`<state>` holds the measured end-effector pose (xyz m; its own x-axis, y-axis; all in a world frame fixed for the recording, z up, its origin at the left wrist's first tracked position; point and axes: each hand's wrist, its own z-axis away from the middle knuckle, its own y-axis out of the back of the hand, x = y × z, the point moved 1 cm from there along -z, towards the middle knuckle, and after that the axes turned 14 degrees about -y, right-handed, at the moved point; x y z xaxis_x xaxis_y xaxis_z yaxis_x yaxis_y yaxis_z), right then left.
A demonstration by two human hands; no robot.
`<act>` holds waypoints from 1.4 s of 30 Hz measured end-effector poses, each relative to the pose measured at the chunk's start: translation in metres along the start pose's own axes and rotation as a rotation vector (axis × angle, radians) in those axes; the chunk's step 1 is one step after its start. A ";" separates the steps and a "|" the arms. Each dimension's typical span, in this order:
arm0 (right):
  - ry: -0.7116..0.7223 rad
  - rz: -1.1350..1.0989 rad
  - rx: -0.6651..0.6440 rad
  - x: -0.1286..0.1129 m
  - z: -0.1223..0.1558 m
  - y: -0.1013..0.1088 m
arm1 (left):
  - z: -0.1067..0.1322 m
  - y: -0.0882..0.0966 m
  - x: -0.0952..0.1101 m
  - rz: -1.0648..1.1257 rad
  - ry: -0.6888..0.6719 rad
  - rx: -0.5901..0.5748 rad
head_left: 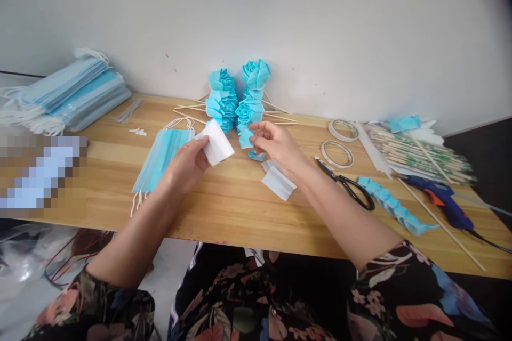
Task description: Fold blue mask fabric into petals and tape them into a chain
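Note:
A folded piece of white mask fabric (218, 143) is pinched between the thumb and fingers of my left hand (190, 159). To the right, the fingers of my right hand (274, 141) curl together beside a blue fabric petal (245, 138). Whether they grip it I cannot tell. Below those fingertips lies a small blue scrap (256, 155). Another white fabric piece (279, 180) rests on the table under my right wrist. Behind my hands stand two rows of blue fabric roses (222, 97) on wooden sticks. Blue face masks (164, 152) lie fanned beside my left hand.
Stacks of masks (76, 93) fill the left back of the table (224, 213). On the right are tape rolls (337, 154), scissors (352, 189), a folded blue strip (394, 205), a glue gun (440, 200) and bundled wooden sticks (416, 152). A wall stands behind.

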<state>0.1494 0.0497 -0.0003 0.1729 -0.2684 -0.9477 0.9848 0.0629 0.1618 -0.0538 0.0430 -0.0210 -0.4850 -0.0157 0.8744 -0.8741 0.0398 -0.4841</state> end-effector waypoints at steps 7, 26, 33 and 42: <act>-0.048 0.116 0.043 0.010 -0.021 0.000 | -0.003 0.003 0.004 -0.013 0.000 0.074; -0.033 0.130 0.038 0.018 -0.026 -0.014 | -0.001 0.001 -0.004 -0.007 0.024 0.011; 0.186 0.653 0.190 0.016 -0.023 -0.014 | -0.004 0.004 -0.002 -0.017 0.035 0.031; 0.324 0.746 0.280 -0.009 0.016 0.013 | 0.001 -0.001 -0.001 -0.037 0.090 0.008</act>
<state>0.1607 0.0372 0.0148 0.8054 0.0393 -0.5914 0.5906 -0.1371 0.7952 -0.0529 0.0419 -0.0216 -0.4479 0.0724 0.8911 -0.8919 0.0327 -0.4510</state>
